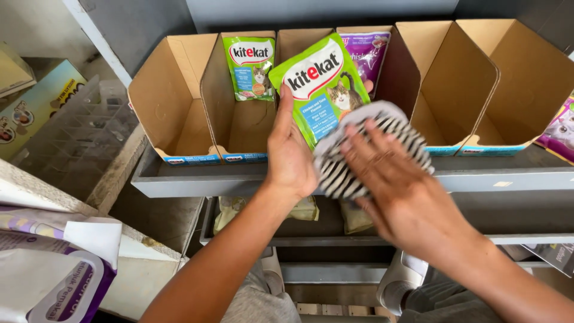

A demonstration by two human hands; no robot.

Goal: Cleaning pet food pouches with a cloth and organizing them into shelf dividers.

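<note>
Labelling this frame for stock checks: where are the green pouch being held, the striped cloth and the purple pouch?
green pouch (pixel 317 84), head view, front panel.
striped cloth (pixel 335 173), head view, lower left part.
purple pouch (pixel 372 51), head view, upper front.

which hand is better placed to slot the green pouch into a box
Left, probably. The left hand already grips the green pouch upright just in front of the cardboard boxes. The right hand is occupied, pressing a striped cloth against the pouch.

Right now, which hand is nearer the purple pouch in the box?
Right. The right hand, pressing a striped cloth, is just below the purple pouch; the left hand is farther left, holding the green pouch.
</note>
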